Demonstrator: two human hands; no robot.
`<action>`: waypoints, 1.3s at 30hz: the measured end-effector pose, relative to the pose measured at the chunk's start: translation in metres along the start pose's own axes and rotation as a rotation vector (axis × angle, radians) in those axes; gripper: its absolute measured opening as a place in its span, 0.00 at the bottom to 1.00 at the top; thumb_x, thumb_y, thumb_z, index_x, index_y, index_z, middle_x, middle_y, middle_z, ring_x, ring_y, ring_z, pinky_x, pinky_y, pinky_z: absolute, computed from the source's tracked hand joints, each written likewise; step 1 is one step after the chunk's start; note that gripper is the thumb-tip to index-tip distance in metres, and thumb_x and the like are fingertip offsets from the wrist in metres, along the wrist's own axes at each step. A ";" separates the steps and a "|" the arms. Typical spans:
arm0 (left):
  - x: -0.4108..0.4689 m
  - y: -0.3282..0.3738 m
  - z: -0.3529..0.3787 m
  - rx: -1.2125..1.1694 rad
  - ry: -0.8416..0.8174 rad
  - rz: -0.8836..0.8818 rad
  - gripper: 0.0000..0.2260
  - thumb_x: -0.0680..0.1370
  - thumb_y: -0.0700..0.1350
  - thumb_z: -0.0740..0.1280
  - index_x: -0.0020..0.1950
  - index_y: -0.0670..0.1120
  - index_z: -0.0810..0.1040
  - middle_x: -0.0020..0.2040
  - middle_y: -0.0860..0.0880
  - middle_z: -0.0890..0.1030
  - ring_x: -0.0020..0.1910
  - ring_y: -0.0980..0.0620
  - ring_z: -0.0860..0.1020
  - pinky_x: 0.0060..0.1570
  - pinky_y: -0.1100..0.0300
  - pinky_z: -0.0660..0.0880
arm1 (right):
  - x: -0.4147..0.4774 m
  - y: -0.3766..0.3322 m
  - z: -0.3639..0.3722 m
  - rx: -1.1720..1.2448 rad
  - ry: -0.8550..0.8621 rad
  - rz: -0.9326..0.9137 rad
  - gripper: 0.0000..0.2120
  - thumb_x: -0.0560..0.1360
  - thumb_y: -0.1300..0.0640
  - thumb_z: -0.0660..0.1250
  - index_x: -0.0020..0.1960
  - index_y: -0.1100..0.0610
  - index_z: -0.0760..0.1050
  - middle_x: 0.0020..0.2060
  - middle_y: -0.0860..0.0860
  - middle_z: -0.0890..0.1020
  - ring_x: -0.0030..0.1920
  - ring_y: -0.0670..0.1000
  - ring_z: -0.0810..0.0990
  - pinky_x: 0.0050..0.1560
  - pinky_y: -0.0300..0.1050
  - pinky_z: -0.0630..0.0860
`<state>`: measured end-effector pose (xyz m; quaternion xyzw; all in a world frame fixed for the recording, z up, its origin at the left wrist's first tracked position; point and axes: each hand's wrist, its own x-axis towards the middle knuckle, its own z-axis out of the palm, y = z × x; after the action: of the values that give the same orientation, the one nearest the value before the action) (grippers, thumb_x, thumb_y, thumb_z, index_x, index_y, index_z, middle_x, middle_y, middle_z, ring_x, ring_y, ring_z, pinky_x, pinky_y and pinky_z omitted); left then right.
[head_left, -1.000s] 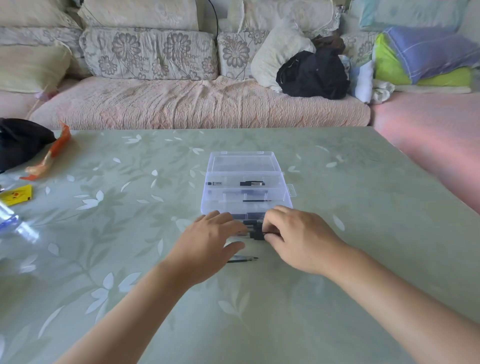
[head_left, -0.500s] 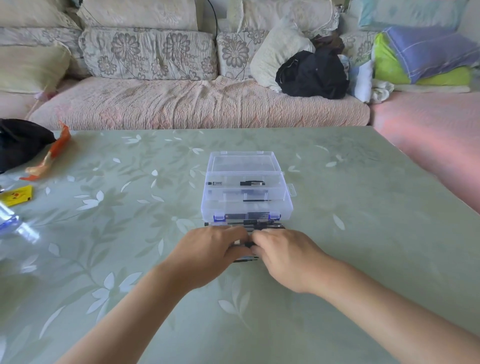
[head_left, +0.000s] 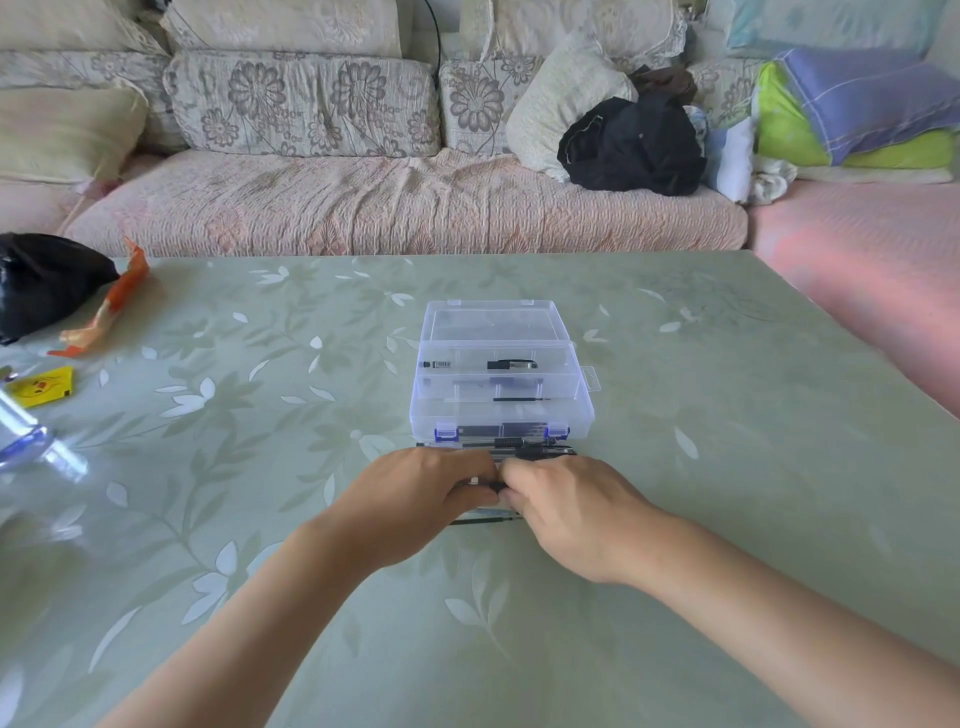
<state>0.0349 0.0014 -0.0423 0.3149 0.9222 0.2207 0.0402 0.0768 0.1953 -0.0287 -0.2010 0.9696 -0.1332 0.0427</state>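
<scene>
A clear plastic organizer box (head_left: 501, 384) with blue latches stands in the middle of the green table (head_left: 727, 467), with a few black pen parts inside. Several pens (head_left: 524, 445) lie in a row on the table against its near side. My left hand (head_left: 415, 501) and my right hand (head_left: 569, 506) meet just in front of that row, fingers curled, and together pinch a small black pen part (head_left: 497, 487) between them. A thin black pen refill (head_left: 485, 519) lies on the table under my hands.
A black bag (head_left: 41, 280) and an orange wrapper (head_left: 106, 309) lie at the table's far left, with a yellow packet (head_left: 44, 387) and a clear bottle (head_left: 31, 441) nearer. A sofa (head_left: 405, 208) with cushions and clothes runs behind the table.
Both hands have drawn back from the box toward me and closed together on the small black part. The row of pens by the box now shows.
</scene>
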 end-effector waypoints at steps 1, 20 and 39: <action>0.000 0.000 0.000 -0.007 -0.007 -0.003 0.06 0.80 0.57 0.62 0.48 0.56 0.74 0.39 0.56 0.78 0.39 0.55 0.73 0.35 0.66 0.66 | -0.001 0.000 0.000 0.007 -0.001 0.006 0.11 0.83 0.50 0.52 0.51 0.53 0.70 0.42 0.49 0.78 0.39 0.54 0.70 0.40 0.49 0.68; 0.001 0.008 -0.005 -0.153 -0.133 -0.051 0.11 0.78 0.60 0.64 0.40 0.57 0.75 0.32 0.58 0.72 0.33 0.57 0.68 0.31 0.67 0.64 | -0.011 0.005 0.001 -0.031 0.006 0.011 0.11 0.83 0.47 0.52 0.49 0.50 0.69 0.29 0.46 0.67 0.36 0.55 0.68 0.36 0.47 0.62; -0.005 -0.022 -0.025 0.065 -0.086 -0.246 0.05 0.78 0.58 0.63 0.51 0.62 0.77 0.42 0.59 0.77 0.37 0.61 0.74 0.36 0.64 0.67 | -0.017 0.040 0.009 0.006 0.030 0.142 0.09 0.80 0.57 0.57 0.55 0.46 0.72 0.51 0.44 0.68 0.45 0.52 0.76 0.42 0.44 0.69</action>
<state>0.0208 -0.0264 -0.0298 0.2098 0.9580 0.1703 0.0961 0.0781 0.2355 -0.0479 -0.1293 0.9816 -0.1356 0.0379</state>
